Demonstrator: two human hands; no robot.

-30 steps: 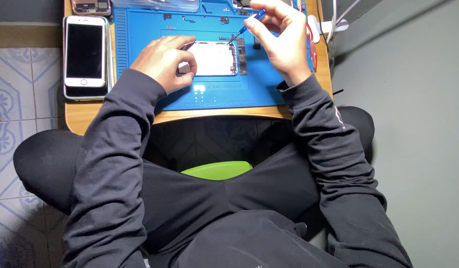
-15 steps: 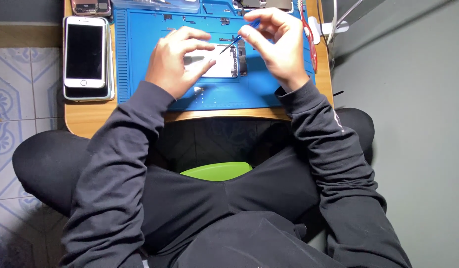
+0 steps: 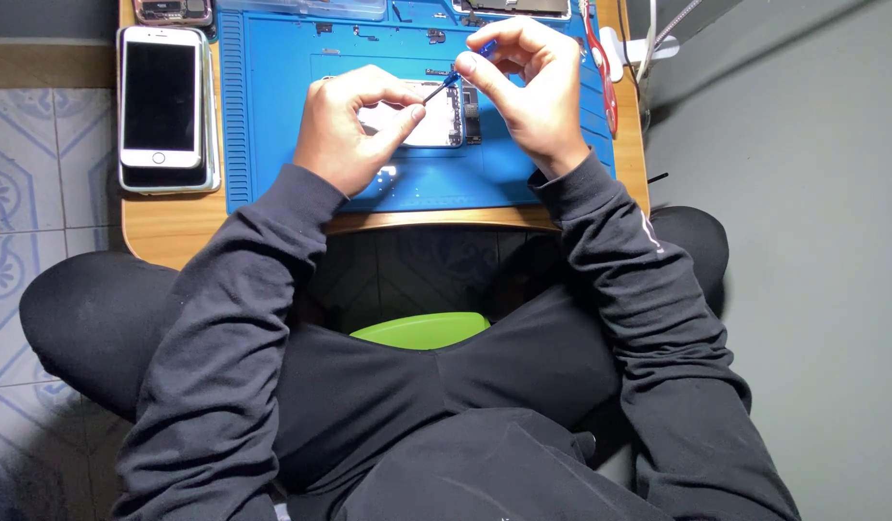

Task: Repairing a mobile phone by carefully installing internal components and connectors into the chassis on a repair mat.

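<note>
Left hand (image 3: 350, 125) steadies opened phone (image 3: 422, 114) on mat (image 3: 272, 116) | right hand (image 3: 533, 87) pinches screwdriver (image 3: 456, 77), tip over phone

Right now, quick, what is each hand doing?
Left hand: closed, fingers pressing on the opened phone.
Right hand: closed, pinching a small screwdriver.
</note>
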